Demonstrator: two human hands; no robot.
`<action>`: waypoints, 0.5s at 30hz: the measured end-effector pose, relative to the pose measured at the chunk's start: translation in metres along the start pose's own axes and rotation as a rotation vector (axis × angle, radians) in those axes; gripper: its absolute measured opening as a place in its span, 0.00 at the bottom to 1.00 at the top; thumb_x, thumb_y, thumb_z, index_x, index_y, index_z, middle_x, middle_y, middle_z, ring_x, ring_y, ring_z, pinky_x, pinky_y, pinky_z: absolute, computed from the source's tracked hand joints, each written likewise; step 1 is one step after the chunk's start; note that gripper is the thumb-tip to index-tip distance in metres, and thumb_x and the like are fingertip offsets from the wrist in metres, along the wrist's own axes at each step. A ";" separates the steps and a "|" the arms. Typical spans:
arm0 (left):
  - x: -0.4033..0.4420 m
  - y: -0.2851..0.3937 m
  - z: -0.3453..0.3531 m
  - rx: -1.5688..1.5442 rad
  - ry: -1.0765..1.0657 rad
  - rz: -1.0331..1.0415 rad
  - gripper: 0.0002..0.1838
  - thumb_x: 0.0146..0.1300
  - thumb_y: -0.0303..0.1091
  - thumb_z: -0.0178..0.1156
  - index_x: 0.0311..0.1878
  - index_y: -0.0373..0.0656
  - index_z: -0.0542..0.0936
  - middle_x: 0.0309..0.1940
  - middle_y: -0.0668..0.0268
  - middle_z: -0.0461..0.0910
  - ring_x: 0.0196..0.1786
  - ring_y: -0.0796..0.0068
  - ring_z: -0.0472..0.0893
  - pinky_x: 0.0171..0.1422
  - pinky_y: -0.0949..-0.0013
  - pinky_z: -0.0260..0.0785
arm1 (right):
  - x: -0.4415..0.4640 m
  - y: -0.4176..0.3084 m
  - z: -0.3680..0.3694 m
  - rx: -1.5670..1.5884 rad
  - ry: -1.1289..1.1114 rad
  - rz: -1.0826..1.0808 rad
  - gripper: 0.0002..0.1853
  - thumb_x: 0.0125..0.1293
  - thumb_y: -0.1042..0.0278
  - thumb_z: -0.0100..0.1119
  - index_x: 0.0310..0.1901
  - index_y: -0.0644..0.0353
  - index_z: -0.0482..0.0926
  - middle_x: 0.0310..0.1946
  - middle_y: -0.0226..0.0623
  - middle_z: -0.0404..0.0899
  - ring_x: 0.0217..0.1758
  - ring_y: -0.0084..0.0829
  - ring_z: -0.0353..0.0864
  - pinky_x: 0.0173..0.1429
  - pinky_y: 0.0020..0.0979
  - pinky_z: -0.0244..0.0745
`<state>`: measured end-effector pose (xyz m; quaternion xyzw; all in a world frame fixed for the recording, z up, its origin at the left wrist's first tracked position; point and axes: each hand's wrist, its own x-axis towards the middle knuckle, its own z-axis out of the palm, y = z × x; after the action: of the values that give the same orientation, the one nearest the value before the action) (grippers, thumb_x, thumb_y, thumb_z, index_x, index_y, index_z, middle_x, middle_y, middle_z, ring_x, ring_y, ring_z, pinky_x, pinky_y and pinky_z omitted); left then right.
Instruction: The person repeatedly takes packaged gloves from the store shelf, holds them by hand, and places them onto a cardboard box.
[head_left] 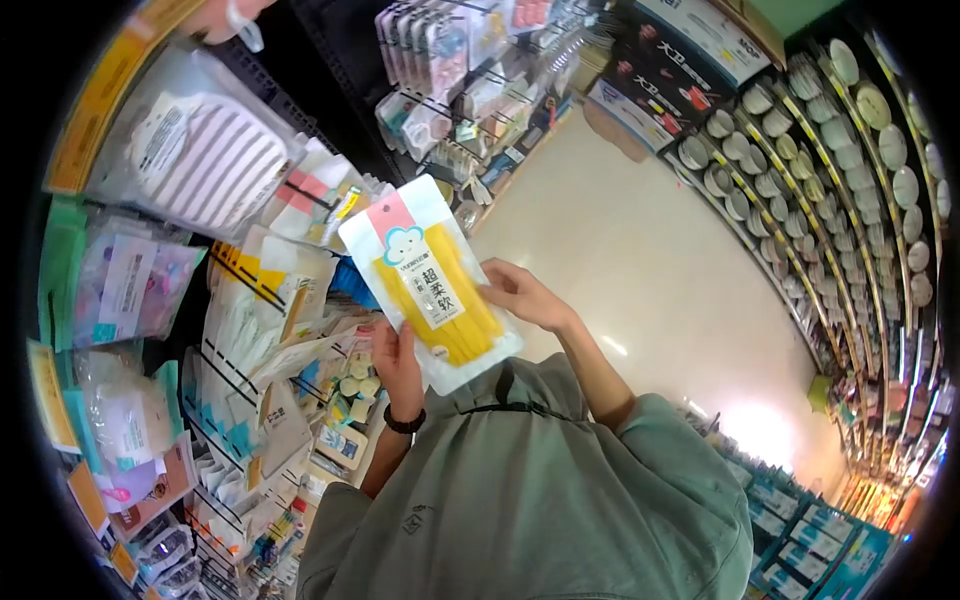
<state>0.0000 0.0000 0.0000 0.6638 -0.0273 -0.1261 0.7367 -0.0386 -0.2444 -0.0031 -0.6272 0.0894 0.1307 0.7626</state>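
A flat white package with a clear window over something yellow (pixel 468 310) is held up in front of my body, slightly tilted. It has a pink top corner, a cloud face and dark printed characters. My left hand (pixel 398 365) grips its lower left edge, with the thumb on the front; a dark band is on that wrist. At the right edge, my right hand (pixel 525 295) pinches the package between thumb and fingers.
Hooks with packaged goods, among them a striped pack (pixel 225 150), line the left side. More hanging packs (pixel 430 50) are at the top. Dark boxes (pixel 665 70) stand at the upper right, beside curved shelves of round items (pixel 790 160). Pale floor (pixel 640 240) lies between.
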 end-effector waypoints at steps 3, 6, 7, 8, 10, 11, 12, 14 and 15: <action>0.009 0.011 0.011 0.021 -0.062 -0.023 0.12 0.74 0.24 0.51 0.57 0.32 0.74 0.50 0.61 0.82 0.51 0.80 0.79 0.56 0.75 0.69 | -0.027 -0.005 0.006 0.200 0.041 -0.018 0.32 0.73 0.70 0.56 0.75 0.58 0.56 0.47 0.35 0.83 0.46 0.17 0.80 0.50 0.23 0.75; -0.001 -0.003 0.066 -0.068 -0.206 -0.098 0.15 0.72 0.22 0.53 0.60 0.31 0.72 0.52 0.61 0.80 0.53 0.78 0.79 0.59 0.74 0.69 | -0.091 0.007 -0.024 0.273 0.189 0.066 0.33 0.73 0.71 0.56 0.76 0.59 0.54 0.43 0.36 0.84 0.43 0.17 0.80 0.49 0.22 0.74; 0.004 0.003 0.082 -0.023 -0.300 -0.087 0.17 0.71 0.22 0.54 0.61 0.31 0.71 0.54 0.61 0.80 0.54 0.77 0.78 0.60 0.73 0.69 | -0.104 0.008 -0.028 0.219 0.252 0.089 0.35 0.73 0.70 0.57 0.76 0.59 0.53 0.41 0.34 0.83 0.42 0.17 0.79 0.48 0.22 0.73; 0.007 0.010 0.099 0.023 -0.394 -0.075 0.19 0.70 0.21 0.55 0.63 0.31 0.70 0.55 0.61 0.79 0.56 0.76 0.78 0.61 0.72 0.68 | -0.120 0.009 -0.034 0.167 0.316 0.114 0.36 0.73 0.70 0.58 0.77 0.59 0.52 0.39 0.33 0.83 0.40 0.17 0.78 0.47 0.21 0.72; 0.004 0.018 0.111 0.050 -0.510 -0.144 0.28 0.65 0.18 0.58 0.69 0.31 0.65 0.61 0.61 0.75 0.62 0.74 0.75 0.66 0.70 0.66 | -0.135 0.021 -0.028 0.266 0.412 0.057 0.42 0.69 0.66 0.63 0.78 0.60 0.48 0.25 0.22 0.67 0.28 0.16 0.64 0.31 0.22 0.58; 0.007 0.019 0.123 0.032 -0.552 -0.157 0.30 0.64 0.17 0.58 0.70 0.31 0.65 0.62 0.61 0.74 0.62 0.74 0.74 0.66 0.70 0.66 | -0.142 0.024 -0.030 0.349 0.450 0.006 0.43 0.69 0.66 0.63 0.78 0.59 0.47 0.25 0.22 0.67 0.28 0.15 0.63 0.32 0.22 0.58; 0.003 0.020 0.144 0.002 -0.600 -0.177 0.31 0.64 0.17 0.58 0.71 0.31 0.64 0.63 0.61 0.74 0.63 0.74 0.74 0.67 0.70 0.66 | -0.154 0.037 -0.042 0.336 0.497 -0.014 0.43 0.69 0.66 0.63 0.78 0.59 0.47 0.25 0.22 0.66 0.28 0.16 0.63 0.32 0.22 0.59; 0.007 0.016 0.162 -0.004 -0.683 -0.193 0.37 0.60 0.15 0.58 0.74 0.32 0.60 0.66 0.60 0.71 0.65 0.73 0.72 0.68 0.69 0.66 | -0.161 0.050 -0.052 0.347 0.580 -0.049 0.42 0.70 0.68 0.62 0.78 0.58 0.47 0.25 0.21 0.64 0.28 0.15 0.60 0.32 0.22 0.57; 0.008 0.015 0.174 -0.007 -0.709 -0.208 0.37 0.60 0.15 0.58 0.74 0.32 0.60 0.66 0.60 0.71 0.65 0.73 0.72 0.68 0.69 0.66 | -0.167 0.038 -0.057 0.343 0.626 -0.056 0.41 0.70 0.69 0.61 0.78 0.58 0.48 0.25 0.20 0.61 0.28 0.15 0.59 0.32 0.22 0.56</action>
<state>-0.0259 -0.1695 0.0344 0.5756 -0.2128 -0.4223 0.6671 -0.2078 -0.3077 0.0003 -0.5019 0.3221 -0.1054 0.7957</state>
